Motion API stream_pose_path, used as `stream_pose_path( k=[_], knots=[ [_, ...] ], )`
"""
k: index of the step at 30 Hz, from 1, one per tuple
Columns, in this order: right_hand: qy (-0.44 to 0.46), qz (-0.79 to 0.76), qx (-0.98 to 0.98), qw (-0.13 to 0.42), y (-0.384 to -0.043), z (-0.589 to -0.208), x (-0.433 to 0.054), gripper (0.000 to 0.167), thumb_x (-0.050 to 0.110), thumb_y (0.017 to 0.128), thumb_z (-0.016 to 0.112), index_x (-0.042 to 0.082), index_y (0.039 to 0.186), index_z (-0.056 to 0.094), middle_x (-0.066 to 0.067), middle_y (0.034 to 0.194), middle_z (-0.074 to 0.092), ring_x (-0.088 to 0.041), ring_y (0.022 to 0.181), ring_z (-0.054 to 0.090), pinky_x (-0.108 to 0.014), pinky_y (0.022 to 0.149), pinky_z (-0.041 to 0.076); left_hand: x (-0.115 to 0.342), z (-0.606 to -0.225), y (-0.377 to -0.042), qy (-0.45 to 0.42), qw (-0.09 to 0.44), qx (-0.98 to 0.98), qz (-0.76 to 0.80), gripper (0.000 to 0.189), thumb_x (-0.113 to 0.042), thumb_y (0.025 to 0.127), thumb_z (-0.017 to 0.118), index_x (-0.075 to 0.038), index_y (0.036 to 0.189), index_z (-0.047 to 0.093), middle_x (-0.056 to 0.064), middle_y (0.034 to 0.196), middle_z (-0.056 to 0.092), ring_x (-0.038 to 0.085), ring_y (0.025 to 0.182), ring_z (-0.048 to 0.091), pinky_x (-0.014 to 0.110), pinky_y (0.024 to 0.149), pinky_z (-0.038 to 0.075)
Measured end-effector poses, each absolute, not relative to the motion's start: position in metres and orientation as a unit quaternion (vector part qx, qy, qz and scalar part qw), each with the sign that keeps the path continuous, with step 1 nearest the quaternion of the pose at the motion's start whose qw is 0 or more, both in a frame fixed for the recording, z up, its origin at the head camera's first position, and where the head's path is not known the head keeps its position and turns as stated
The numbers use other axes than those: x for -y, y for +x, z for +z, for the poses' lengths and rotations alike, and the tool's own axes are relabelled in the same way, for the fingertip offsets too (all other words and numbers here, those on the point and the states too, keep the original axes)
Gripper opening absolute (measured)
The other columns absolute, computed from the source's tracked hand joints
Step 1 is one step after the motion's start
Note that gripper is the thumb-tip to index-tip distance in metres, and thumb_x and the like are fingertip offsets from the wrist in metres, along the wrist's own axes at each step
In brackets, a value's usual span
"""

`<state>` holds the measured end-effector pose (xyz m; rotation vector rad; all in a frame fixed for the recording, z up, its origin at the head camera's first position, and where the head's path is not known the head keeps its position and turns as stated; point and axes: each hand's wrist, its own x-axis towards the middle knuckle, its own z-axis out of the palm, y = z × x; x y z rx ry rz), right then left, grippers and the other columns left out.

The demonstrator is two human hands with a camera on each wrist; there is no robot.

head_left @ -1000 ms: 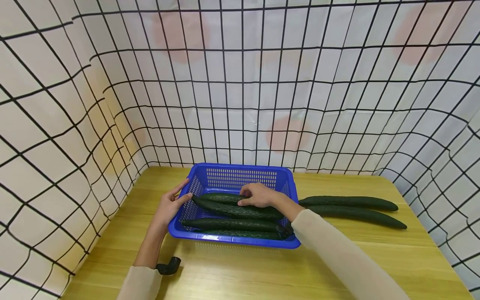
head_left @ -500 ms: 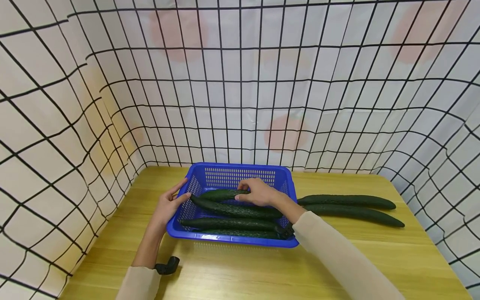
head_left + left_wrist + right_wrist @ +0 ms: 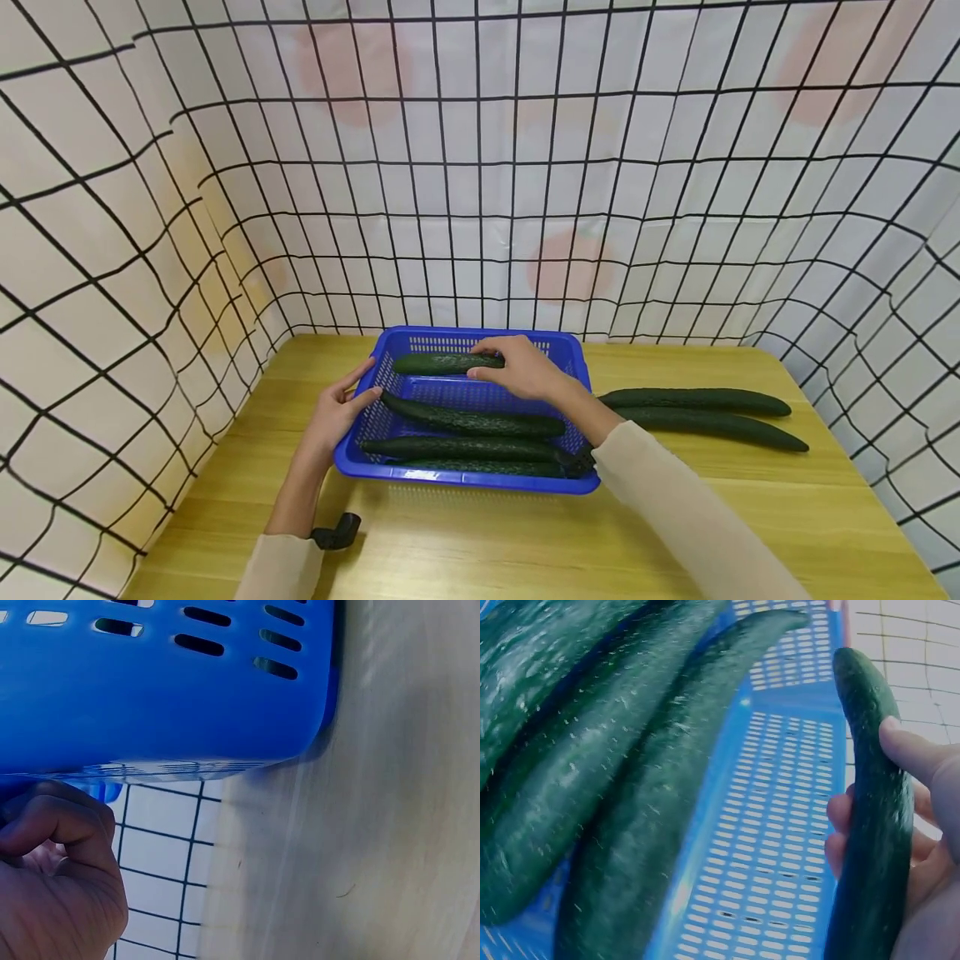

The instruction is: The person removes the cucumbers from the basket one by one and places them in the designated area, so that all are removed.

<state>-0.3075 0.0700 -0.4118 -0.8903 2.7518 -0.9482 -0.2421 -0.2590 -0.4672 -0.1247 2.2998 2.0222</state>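
My right hand (image 3: 521, 367) grips a dark green cucumber (image 3: 435, 364) by its middle, raised along the back wall of a blue plastic basket (image 3: 465, 477). In the right wrist view, thumb and fingers wrap round this cucumber (image 3: 877, 825), whose tip points at the far side. Several other cucumbers (image 3: 472, 419) lie lengthwise in the front half of the basket. At the basket's left end, my left hand (image 3: 337, 412) holds the rim, thumb on top. The left wrist view shows its curled fingers (image 3: 67, 817) beside the basket wall (image 3: 150, 697).
Two more cucumbers (image 3: 697, 402) lie side by side on the wooden table (image 3: 465, 550), right of the basket. White sheeting with a black grid (image 3: 487, 183) encloses the table at the back and sides. A black wrist device (image 3: 337, 533) is on the left wrist.
My right hand has lifted the rearmost cucumber off its neighbour and moved it toward the basket's back wall. My left hand keeps its place on the rim.
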Motion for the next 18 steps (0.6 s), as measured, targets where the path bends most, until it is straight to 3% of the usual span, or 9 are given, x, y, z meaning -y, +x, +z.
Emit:
stream_pose_path(
  k=[9, 18],
  knots=[
    [-0.312, -0.322, -0.893, 0.024, -0.297, -0.386, -0.098, 0.044, 0.036, 0.102, 0.066, 0.011, 0.138, 0.063, -0.01, 0.14, 0.064, -0.03, 0.129, 0.06, -0.051, 0.107, 0.05, 0.258, -0.466, -0.24, -0.048, 0.043, -0.753, 0.654, 0.062, -0.033, 0.101, 0.068, -0.036, 0.157, 0.043, 0.024, 0.148, 0.055, 0.032, 0.104, 0.073, 0.044, 0.08, 0.064],
    [-0.307, -0.346, -0.886, -0.004, -0.289, -0.39, -0.157, 0.044, 0.034, 0.101, 0.067, 0.011, 0.138, 0.063, -0.011, 0.142, 0.062, -0.036, 0.133, 0.056, -0.057, 0.109, 0.047, 0.257, -0.465, -0.239, -0.042, 0.044, -0.752, 0.656, 0.063, -0.032, 0.101, 0.068, -0.034, 0.158, 0.042, 0.025, 0.149, 0.055, 0.032, 0.103, 0.074, 0.045, 0.08, 0.064]
  ],
)
